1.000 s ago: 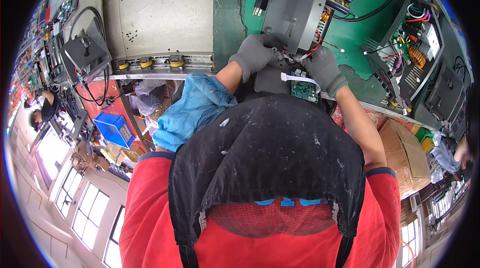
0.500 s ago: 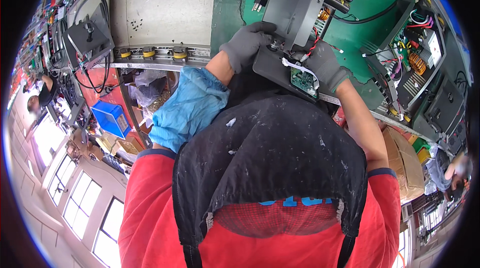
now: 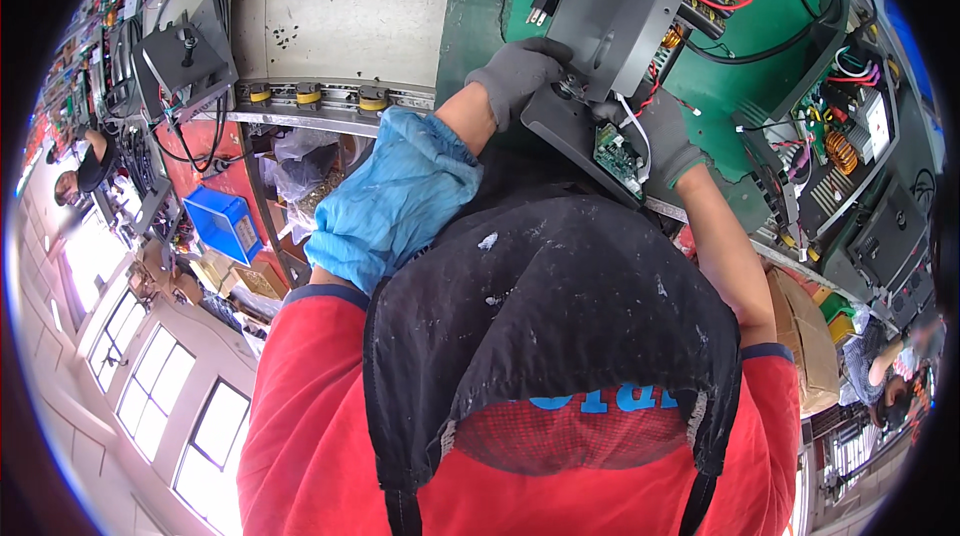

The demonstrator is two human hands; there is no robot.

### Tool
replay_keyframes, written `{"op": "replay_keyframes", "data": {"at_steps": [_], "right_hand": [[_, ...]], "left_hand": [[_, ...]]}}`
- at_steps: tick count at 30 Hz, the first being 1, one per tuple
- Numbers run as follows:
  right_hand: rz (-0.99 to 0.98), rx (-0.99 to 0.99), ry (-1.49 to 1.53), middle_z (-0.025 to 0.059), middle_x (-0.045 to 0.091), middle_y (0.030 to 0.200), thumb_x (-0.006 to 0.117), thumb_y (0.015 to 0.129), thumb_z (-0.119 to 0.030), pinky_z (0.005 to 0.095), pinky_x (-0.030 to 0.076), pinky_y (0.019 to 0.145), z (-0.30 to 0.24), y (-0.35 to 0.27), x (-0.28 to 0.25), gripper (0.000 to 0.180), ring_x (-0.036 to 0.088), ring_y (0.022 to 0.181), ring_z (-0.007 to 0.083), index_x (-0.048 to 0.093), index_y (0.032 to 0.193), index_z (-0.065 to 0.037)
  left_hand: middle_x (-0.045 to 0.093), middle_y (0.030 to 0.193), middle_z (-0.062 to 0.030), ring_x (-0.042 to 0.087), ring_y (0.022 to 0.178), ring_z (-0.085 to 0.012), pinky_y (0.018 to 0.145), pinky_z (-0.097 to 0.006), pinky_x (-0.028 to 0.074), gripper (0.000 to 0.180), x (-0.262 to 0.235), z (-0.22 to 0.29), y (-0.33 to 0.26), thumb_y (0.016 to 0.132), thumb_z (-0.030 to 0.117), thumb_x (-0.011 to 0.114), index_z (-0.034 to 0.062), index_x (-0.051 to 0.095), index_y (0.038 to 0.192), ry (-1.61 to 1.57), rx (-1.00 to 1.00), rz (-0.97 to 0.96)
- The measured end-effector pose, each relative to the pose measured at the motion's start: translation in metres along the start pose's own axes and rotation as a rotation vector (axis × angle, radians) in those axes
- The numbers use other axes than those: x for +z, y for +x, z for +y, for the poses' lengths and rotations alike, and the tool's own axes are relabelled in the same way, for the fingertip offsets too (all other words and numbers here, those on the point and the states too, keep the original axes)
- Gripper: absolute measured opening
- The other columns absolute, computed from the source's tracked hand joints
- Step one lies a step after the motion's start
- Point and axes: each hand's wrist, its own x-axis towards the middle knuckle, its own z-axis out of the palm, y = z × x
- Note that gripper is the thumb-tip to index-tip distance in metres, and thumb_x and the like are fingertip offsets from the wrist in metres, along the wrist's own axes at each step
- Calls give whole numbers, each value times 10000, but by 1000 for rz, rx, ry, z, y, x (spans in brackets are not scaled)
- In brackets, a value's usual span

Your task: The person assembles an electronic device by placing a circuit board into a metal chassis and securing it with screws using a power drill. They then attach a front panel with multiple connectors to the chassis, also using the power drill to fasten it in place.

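Sitting far left, a dark boxy unit (image 3: 185, 61) with looped rubbery cable; next, we note round yellow-and-black rollers (image 3: 311, 95) along a metal rail; below, a smooth blue plastic bin (image 3: 215, 226); our left hand (image 3: 515, 81), matte grey glove, crinkly blue sleeve (image 3: 395, 196) behind it, bends its fingers at the upper corner of a flat dark panel (image 3: 560, 124); gripping or only touching, we cannot tell; panel is tilted, between our hands, by the near end of a smooth grey sheet-metal chassis (image 3: 610, 16); on the panel's right part, a small green circuit board (image 3: 619, 154), curved white cable (image 3: 645, 141); our right hand (image 3: 668, 131), also grey-gloved, just beside the board, fingertips partly hidden, grasp we cannot tell; farther right, an open unit (image 3: 825, 181) with ridged metal and a copper-coloured ring coil (image 3: 841, 151).
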Motion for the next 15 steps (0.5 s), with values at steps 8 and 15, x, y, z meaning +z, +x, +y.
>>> {"op": "replay_keyframes", "data": {"at_steps": [8,15], "right_hand": [[-64,-149,146,141,669,882,636,824,-234,375,496,716,7,-5,-15,279,636,801,291,637,1034,-50],[-91,-89,293,109,659,875,624,817,-127,343,497,692,14,2,-15,189,629,763,253,605,960,-4]], "left_hand": [[626,1058,-159,621,926,-226,803,-317,517,366,9,15,-4,800,-5,537,-56,563,1162,2,-84,33],[616,1052,-168,624,910,-242,793,-330,526,363,11,11,-5,782,-30,537,-61,561,1142,-106,-49,-18]]}}
